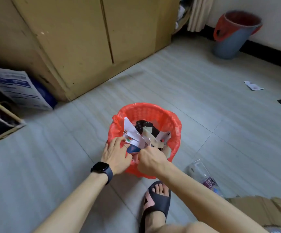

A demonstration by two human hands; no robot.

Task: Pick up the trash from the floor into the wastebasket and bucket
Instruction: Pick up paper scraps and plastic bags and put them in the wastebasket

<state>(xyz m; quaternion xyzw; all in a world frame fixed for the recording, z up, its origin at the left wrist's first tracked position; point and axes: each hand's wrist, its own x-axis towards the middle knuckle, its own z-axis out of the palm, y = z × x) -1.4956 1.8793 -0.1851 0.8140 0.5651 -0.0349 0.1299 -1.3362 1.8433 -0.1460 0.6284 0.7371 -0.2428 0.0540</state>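
The clear bottle's [197,169] purple label [210,182] reads "SOD"; the sack's [16,88] blue print is illegible.

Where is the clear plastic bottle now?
The bottle lies on the floor at lower right of the head view, between the red wastebasket and the cardboard.

Wastebasket [153,113]: plastic lattice under a thin, glossy red film liner; you see matt paper scraps [131,130] within. Right of it, a clear, shiny plastic bottle [202,174]; behind it, a scuffed matt wooden cabinet [79,39]; beneath it, smooth floor tiles [186,84].
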